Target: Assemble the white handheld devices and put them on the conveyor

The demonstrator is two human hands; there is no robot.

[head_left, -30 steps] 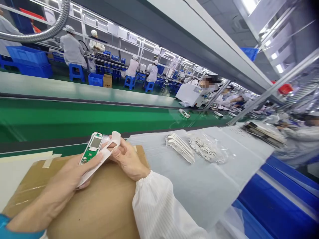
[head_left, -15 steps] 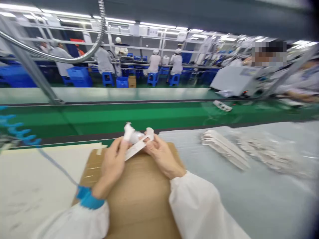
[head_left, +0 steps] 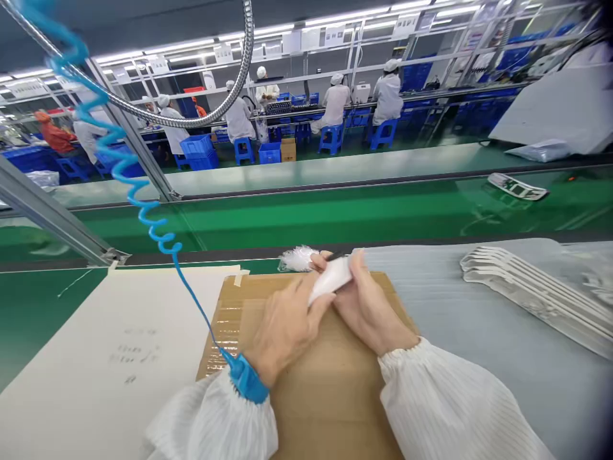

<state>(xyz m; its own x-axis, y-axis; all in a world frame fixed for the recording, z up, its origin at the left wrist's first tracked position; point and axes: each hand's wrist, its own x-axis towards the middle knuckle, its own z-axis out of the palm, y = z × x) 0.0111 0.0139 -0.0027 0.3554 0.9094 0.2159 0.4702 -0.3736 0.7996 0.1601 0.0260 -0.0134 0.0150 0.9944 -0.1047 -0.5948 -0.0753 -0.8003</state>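
My left hand [head_left: 285,319], wearing a blue wrist strap [head_left: 249,380], is closed on the near end of a small white plastic piece [head_left: 330,279]. At the far end, the fingers of my right hand [head_left: 366,310] are wrapped round the same piece. Motion smears it, so its details are unclear. A dark bit [head_left: 336,255] shows just behind it. Crumpled clear plastic wrap [head_left: 297,259] sticks out beyond my fingers; whether I hold it is hidden. Both hands are above a taped cardboard box [head_left: 330,409].
Several long white plastic strips [head_left: 531,294] lie stacked on grey foam sheeting [head_left: 445,319] at right. White paper [head_left: 158,306] lies at left. Beyond runs a green conveyor belt [head_left: 287,223] carrying a white frame part [head_left: 517,186]. A coiled blue cord [head_left: 129,172] hangs to my wrist.
The view has swung right and tilted. The white strip-like piece has turned between my hands and is now more covered by my fingers. The plastic wrap now sits behind my hands.
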